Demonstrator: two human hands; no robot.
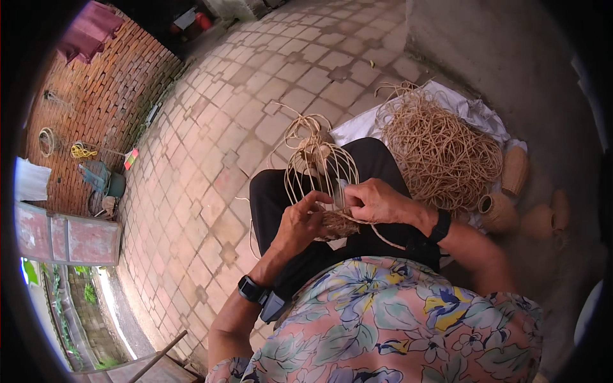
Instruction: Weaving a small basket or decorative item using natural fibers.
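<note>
while a half-woven rattan basket frame (322, 185) is kept on the lap, both hands are recorded at its lower, woven end. item one: left hand (300, 223), fingers curled and pinched against the woven base (338, 225), thumb pressed toward the upright ribs. item two: right hand (377, 201), fingers closed on a thin rattan strand (383, 237) and on a rib beside a small flat grey tool (340, 191); whether the tool itself is gripped cannot be told. relation noted: the frame's long axis runs away from the fingers, up and forward over the knees, its ribs gathered into a knot at the far tip; the woven band lies directly between the two sets of fingertips, with both hands about equally near. the loose strand trails down and to the right past the right wrist. further entries: a large tangle of rattan cord (440, 150) on a white cloth (479, 112), beyond the right-hand fingers; finished small woven jars (498, 210) right of them; tiled pavement (255, 108) to the left.
</note>
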